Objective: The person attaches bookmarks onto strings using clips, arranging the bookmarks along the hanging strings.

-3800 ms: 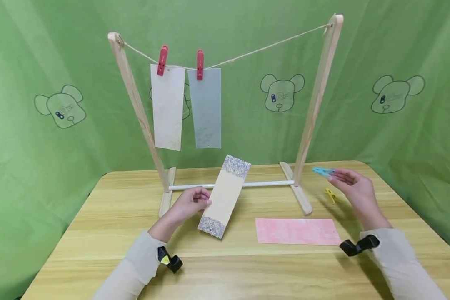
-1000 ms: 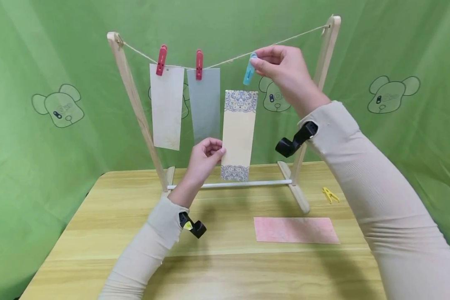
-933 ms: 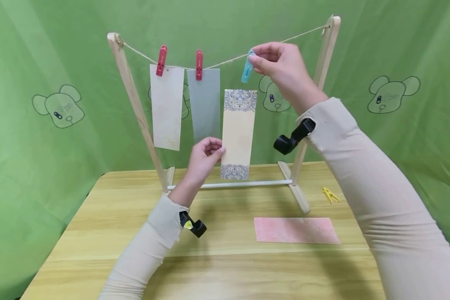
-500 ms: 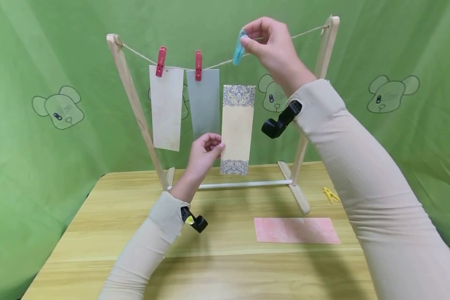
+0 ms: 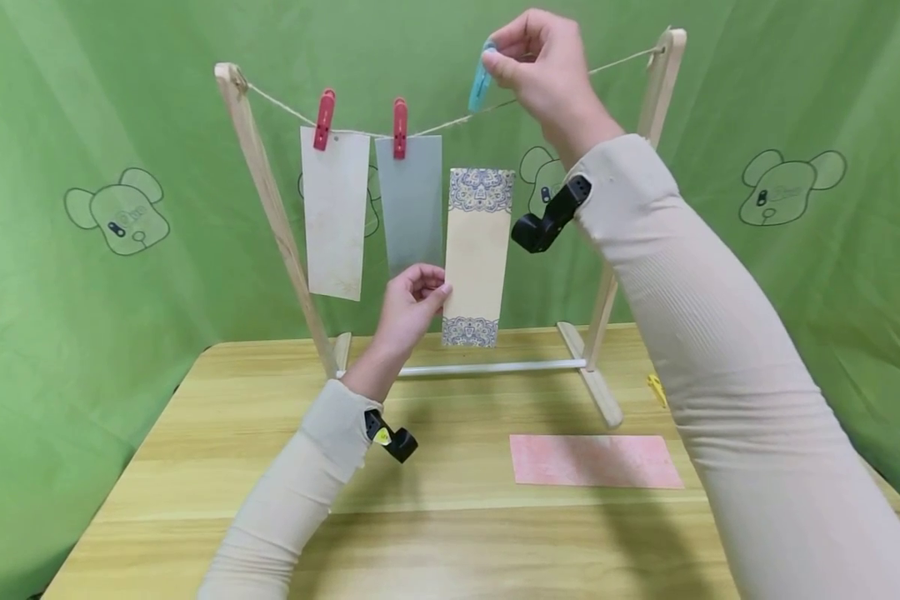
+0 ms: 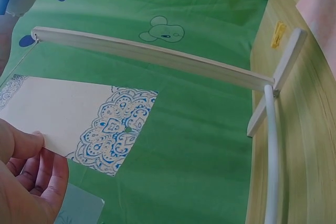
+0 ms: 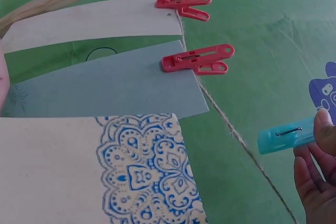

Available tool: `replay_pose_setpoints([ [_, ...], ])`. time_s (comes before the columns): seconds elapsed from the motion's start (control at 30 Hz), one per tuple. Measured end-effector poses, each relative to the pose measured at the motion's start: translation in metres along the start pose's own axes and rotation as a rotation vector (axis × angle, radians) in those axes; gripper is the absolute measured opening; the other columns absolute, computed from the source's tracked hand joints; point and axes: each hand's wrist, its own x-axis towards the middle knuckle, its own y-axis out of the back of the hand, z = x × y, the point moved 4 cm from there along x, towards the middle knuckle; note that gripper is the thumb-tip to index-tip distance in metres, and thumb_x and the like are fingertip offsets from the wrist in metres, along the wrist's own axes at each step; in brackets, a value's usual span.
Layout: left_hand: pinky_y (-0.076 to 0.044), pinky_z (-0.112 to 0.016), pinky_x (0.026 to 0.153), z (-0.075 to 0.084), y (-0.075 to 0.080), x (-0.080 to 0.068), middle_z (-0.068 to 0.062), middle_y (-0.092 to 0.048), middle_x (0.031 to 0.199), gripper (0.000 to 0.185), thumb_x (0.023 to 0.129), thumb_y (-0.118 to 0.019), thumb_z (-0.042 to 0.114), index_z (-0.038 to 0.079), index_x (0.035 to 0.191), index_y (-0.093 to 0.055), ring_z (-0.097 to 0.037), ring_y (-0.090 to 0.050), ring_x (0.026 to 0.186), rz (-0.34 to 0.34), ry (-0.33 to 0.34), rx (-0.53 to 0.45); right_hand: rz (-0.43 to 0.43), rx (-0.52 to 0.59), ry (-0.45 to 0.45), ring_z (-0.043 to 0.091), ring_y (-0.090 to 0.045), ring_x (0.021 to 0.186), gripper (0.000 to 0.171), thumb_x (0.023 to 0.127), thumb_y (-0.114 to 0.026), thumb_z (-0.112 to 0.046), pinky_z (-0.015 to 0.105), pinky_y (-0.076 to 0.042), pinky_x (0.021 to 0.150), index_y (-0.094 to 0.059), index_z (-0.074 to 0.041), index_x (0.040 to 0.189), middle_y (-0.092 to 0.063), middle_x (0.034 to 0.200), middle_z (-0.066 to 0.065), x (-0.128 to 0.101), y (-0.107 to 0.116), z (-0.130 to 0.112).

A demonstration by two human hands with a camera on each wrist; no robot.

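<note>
My left hand pinches the left edge of a cream bookmark with blue lace-patterned ends, held upright just below the string. Up at the string, my right hand grips a light blue clothespin by its handle end. In the right wrist view the clothespin stands beside the string, apart from the bookmark's top edge. A white card and a grey-blue card hang at left, each under a red clothespin. My left hand covers the grey-blue card's lower part.
A wooden frame with two posts and a white crossbar carries the string. On the table lie a pink card and a yellow clothespin, the latter partly behind my right sleeve. Green cloth hangs behind.
Both hands have risen from the table, bringing the bookmark beside the grey-blue card and the light blue clothespin up to the string. Over the last second the right hand has moved further up.
</note>
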Motion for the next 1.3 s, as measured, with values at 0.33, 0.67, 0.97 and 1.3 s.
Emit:
replay_pose_setpoints([
  [0.33,-0.050,-0.019,0.064,-0.001,0.000,0.002,-0.018,-0.059,0.094,0.016,0.086,-0.061,-0.006,-0.006,0.101,-0.058,-0.010,-0.050,0.072,0.005,0.006,0.004,-0.033,-0.025,0.007,0.011,-0.052,0.074,0.010,0.083,-0.067,0.002,0.017,-0.046,0.072,-0.062,-0.006,0.082,-0.060,0.081,0.002,0.004,-0.004,0.007],
  [0.67,-0.053,-0.025,0.070,-0.004,0.004,0.005,-0.009,-0.059,0.091,0.017,0.086,-0.061,-0.004,-0.004,0.103,-0.058,-0.011,-0.051,0.074,0.034,0.027,0.031,-0.094,-0.131,-0.023,0.010,-0.053,0.075,0.006,0.085,-0.067,-0.003,0.017,-0.046,0.073,-0.063,-0.007,0.086,-0.060,0.084,0.001,0.000,-0.004,0.017],
  [0.97,-0.050,-0.018,0.064,-0.005,0.006,0.009,-0.007,-0.059,0.089,0.018,0.086,-0.061,-0.005,-0.005,0.103,-0.058,-0.011,-0.051,0.073,0.065,0.022,0.010,-0.138,-0.156,-0.066,0.011,-0.053,0.077,0.006,0.086,-0.066,-0.004,0.018,-0.047,0.076,-0.063,-0.007,0.088,-0.061,0.084,0.001,-0.003,-0.002,0.029],
  [1.3,-0.050,-0.019,0.062,0.003,0.004,0.015,-0.008,-0.060,0.088,0.016,0.086,-0.062,-0.005,-0.005,0.101,-0.060,-0.010,-0.051,0.071,0.098,-0.016,0.034,-0.135,-0.115,-0.070,0.013,-0.055,0.077,0.005,0.086,-0.066,-0.004,0.024,-0.049,0.083,-0.063,-0.005,0.090,-0.061,0.084,0.003,-0.006,0.004,0.037],
])
